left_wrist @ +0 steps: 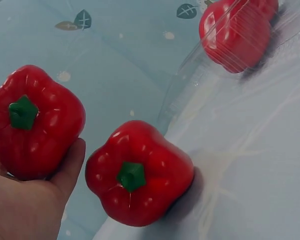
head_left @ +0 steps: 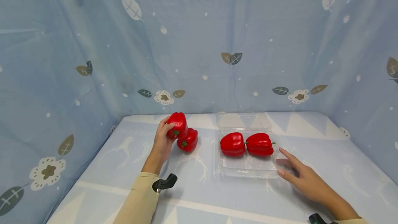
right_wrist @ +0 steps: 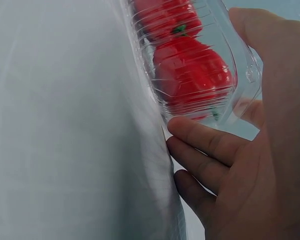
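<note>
My left hand grips a red bell pepper with a green stem, raised above the table. Just beside it, a second red bell pepper rests on the cloth, stem facing me; the left wrist view shows this pepper right of the held one. Two more bell peppers lie end to end inside a clear plastic container. At the container's right end is my right hand, fingers extended and spread, fingertips right at the plastic wall.
The container's clear lid is folded back toward the rear. A pale patterned cloth covers the table. Blue patterned curtains hang behind the table and along both sides.
</note>
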A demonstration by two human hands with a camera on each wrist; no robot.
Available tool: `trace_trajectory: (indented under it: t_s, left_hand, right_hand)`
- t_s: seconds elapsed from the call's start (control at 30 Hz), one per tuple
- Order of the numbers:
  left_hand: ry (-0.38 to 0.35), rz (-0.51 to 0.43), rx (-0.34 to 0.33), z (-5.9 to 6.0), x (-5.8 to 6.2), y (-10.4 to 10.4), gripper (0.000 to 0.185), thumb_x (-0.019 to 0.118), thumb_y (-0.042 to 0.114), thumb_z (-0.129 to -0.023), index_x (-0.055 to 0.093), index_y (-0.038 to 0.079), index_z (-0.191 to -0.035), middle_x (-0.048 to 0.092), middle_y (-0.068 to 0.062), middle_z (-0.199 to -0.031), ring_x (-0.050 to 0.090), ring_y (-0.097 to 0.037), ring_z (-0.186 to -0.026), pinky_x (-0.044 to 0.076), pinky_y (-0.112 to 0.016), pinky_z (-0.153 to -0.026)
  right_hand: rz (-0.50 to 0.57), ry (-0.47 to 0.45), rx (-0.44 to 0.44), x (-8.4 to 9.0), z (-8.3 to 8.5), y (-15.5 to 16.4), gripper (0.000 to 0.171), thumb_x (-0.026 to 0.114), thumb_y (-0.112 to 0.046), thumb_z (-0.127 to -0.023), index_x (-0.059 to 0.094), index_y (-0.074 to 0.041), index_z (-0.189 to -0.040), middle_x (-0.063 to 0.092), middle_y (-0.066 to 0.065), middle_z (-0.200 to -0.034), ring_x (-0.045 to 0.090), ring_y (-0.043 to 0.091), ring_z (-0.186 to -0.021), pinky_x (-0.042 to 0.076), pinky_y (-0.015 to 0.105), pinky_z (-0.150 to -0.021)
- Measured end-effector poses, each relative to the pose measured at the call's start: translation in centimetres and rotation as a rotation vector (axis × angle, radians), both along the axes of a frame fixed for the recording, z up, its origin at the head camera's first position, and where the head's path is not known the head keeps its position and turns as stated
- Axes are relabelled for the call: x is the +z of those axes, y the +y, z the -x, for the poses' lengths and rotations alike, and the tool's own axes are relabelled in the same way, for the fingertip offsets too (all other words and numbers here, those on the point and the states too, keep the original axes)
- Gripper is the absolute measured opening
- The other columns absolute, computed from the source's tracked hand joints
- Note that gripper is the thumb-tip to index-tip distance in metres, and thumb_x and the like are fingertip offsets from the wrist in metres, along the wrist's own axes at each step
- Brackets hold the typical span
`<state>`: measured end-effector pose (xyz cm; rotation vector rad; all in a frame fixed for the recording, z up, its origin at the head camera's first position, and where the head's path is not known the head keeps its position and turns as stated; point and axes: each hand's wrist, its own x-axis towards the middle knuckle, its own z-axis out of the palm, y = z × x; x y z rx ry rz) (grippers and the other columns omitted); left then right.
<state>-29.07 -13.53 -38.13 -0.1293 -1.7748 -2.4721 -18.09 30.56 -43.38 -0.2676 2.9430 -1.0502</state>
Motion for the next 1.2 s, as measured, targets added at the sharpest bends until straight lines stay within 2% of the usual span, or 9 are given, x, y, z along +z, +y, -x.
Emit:
trace_trajectory:
  t_s: [0.2, 0.37, 0.5, 0.67, 0.83, 0.93, 1.13, 1.2]
  left_hand:
    - [0.009, 0.012, -0.063, -0.1, -0.1, 1.0, 0.064, 0.06, 0.021, -0.084, 0.033, 0.022, -0.142, 0.042, -0.002, -0.137, 0.04, -0.024, -0.126, 0.045, -0.037, -0.097]
    - [-0.002, 0.03, -0.103, -0.6, -0.5, 1.2, 0.071, 0.063, 0.019, -0.082, 0.033, 0.03, -0.144, 0.04, 0.0, -0.139, 0.038, -0.022, -0.128, 0.044, -0.039, -0.098]
    - [-0.008, 0.039, -0.125, -0.7, -0.5, 1.4, 0.068, 0.062, 0.021, -0.084, 0.033, 0.026, -0.145, 0.04, -0.004, -0.138, 0.037, -0.024, -0.127, 0.043, -0.04, -0.098]
    - [-0.007, 0.068, -0.107, -0.6, -0.1, 2.2, 0.066, 0.064, 0.025, -0.086, 0.032, 0.021, -0.143, 0.041, -0.01, -0.134, 0.039, -0.027, -0.125, 0.044, -0.041, -0.098]
    - [-0.002, 0.121, -0.078, -0.5, -0.1, 3.0, 0.069, 0.069, 0.025, -0.085, 0.029, 0.018, -0.141, 0.039, -0.006, -0.137, 0.041, -0.026, -0.125, 0.046, -0.041, -0.096]
    - [0.011, 0.156, -0.063, -0.6, 0.0, 3.4, 0.071, 0.07, 0.026, -0.084, 0.028, 0.016, -0.141, 0.039, -0.003, -0.14, 0.042, -0.026, -0.125, 0.047, -0.041, -0.096]
    - [0.011, 0.233, -0.039, -0.9, 0.3, 3.7, 0.076, 0.074, 0.036, -0.08, 0.029, 0.015, -0.138, 0.045, 0.0, -0.137, 0.046, -0.025, -0.122, 0.048, -0.042, -0.094]
    - [0.009, 0.25, -0.049, -1.0, 0.0, 4.1, 0.079, 0.074, 0.038, -0.08, 0.028, 0.014, -0.139, 0.046, -0.002, -0.135, 0.046, -0.025, -0.122, 0.049, -0.042, -0.093]
  right_hand:
    - [0.017, 0.029, 0.009, 0.0, -0.4, 0.6, 0.073, 0.055, -0.049, -0.092, 0.019, -0.026, -0.152, 0.057, 0.009, -0.13, 0.052, 0.036, -0.12, 0.047, 0.058, -0.085]
    - [0.019, 0.002, 0.016, -0.2, -0.3, 0.5, 0.075, 0.055, -0.051, -0.092, 0.019, -0.027, -0.152, 0.057, 0.01, -0.132, 0.05, 0.038, -0.122, 0.045, 0.06, -0.086]
    - [0.02, 0.006, 0.012, -0.3, -0.2, 0.3, 0.075, 0.056, -0.052, -0.091, 0.019, -0.028, -0.152, 0.057, 0.009, -0.131, 0.05, 0.037, -0.122, 0.044, 0.061, -0.087]
    - [0.002, 0.009, -0.005, -0.1, -0.3, 0.3, 0.077, 0.055, -0.054, -0.09, 0.016, -0.031, -0.152, 0.057, 0.009, -0.132, 0.045, 0.04, -0.126, 0.036, 0.07, -0.089]
    - [-0.013, 0.014, -0.017, 0.0, -0.3, 0.5, 0.077, 0.055, -0.055, -0.09, 0.016, -0.033, -0.152, 0.057, 0.009, -0.132, 0.043, 0.041, -0.127, 0.032, 0.073, -0.088]
    - [-0.002, 0.015, -0.011, -0.1, -0.2, 0.6, 0.077, 0.055, -0.054, -0.09, 0.016, -0.032, -0.152, 0.057, 0.009, -0.131, 0.044, 0.041, -0.127, 0.032, 0.073, -0.088]
    - [0.014, -0.002, 0.001, -0.4, 0.1, 0.4, 0.076, 0.055, -0.054, -0.09, 0.018, -0.03, -0.152, 0.056, 0.01, -0.132, 0.049, 0.038, -0.123, 0.043, 0.063, -0.087]
    - [-0.003, 0.003, 0.0, -0.4, 0.2, 0.4, 0.077, 0.054, -0.055, -0.09, 0.016, -0.031, -0.152, 0.056, 0.009, -0.132, 0.048, 0.039, -0.124, 0.041, 0.066, -0.087]
